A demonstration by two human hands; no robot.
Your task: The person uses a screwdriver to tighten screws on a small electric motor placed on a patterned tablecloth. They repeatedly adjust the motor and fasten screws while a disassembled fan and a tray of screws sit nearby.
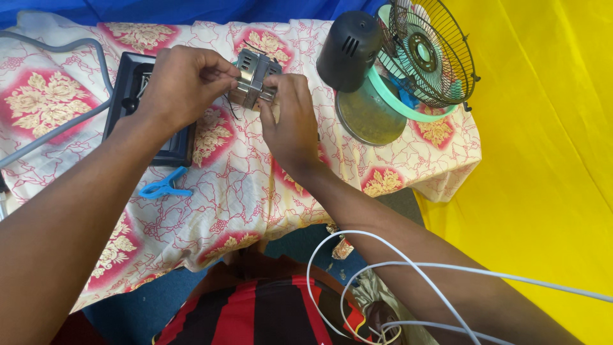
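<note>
a table [242, 185] under a cream cloth [211, 191] printed with red and gold flowers carries everything. at far left a black tray [131, 76] lies flat, and a grey hose [57, 124] runs across the cloth beside it. just near the tray sits a blue clip [163, 187]. at far right a fan [408, 57] lies tipped over, its wire cage facing right, its black motor housing pointing left, its round base against the cloth.
</note>
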